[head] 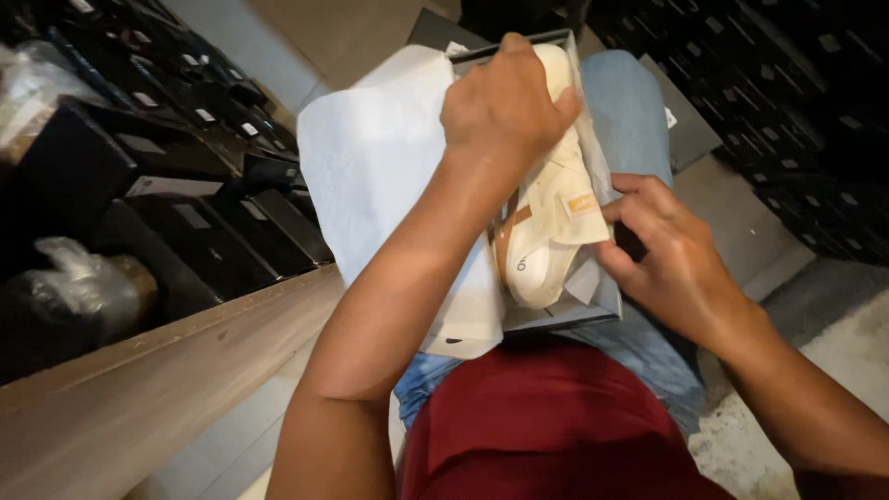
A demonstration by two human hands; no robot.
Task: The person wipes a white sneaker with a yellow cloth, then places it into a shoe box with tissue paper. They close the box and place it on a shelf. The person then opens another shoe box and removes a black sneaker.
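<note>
An open grey shoe box (565,318) rests on my lap, over blue jeans. Inside lies a cream sneaker (546,236) with a tan stripe and a small orange tag. My left hand (505,106) presses down on the far part of the sneaker, fingers curled over it. My right hand (671,255) grips the box's right wall, thumb near the shoe's tag. White tissue paper (389,157) hangs out over the box's left side.
Stacks of black shoe boxes (213,139) fill wooden shelving on the left, with a plastic-wrapped bundle (83,282) among them. More black boxes (796,111) pile up at the right. A wooden shelf edge (157,370) runs along the lower left.
</note>
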